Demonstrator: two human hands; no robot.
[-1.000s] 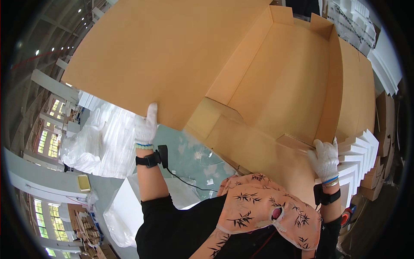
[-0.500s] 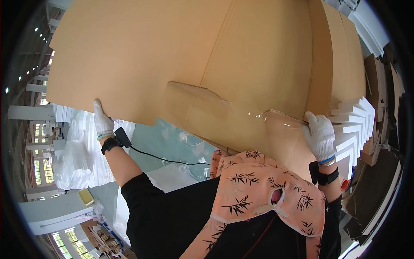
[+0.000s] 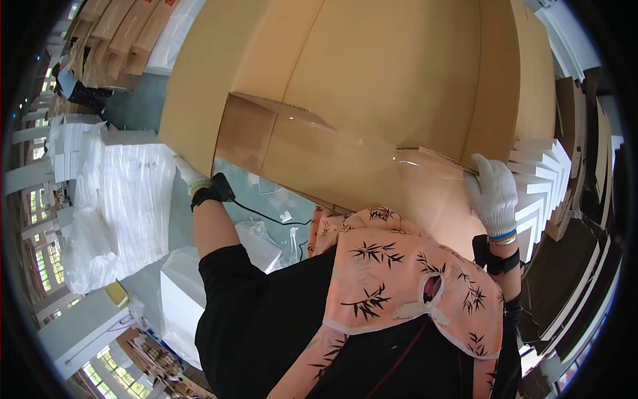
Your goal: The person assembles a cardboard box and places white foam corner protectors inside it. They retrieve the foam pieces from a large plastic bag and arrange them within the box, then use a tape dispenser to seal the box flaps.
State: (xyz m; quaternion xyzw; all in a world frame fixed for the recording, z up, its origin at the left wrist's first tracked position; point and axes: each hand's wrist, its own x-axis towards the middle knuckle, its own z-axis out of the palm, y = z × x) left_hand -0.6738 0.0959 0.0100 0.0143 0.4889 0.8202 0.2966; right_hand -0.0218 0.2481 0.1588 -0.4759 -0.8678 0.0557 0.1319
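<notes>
A large brown cardboard box (image 3: 392, 86) lies unfolded in front of me, its side panels partly raised. My left hand (image 3: 191, 174), in a white knit glove, grips the near edge of the raised left panel (image 3: 193, 100); its fingers are partly hidden behind the board. At the near right corner my right hand (image 3: 493, 196), gloved likewise, is closed on the edge of the box, thumb uppermost. Between the hands, two short near flaps stick up, a left flap (image 3: 282, 108) and a right flap (image 3: 438, 157). Clear tape glints along both.
White angled foam pieces (image 3: 541, 179) are stacked right of the box. Plastic-wrapped white bundles (image 3: 136, 199) stand on the green floor at left, with a white block (image 3: 179, 299) nearer me. Flat cartons (image 3: 123, 30) lean at far left, near another person (image 3: 80, 90). A black cable (image 3: 266, 216) runs from my left wrist.
The left panel has swung upward and inward to the right, my left hand moving right and slightly down with it. My right hand keeps its hold on the near right corner.
</notes>
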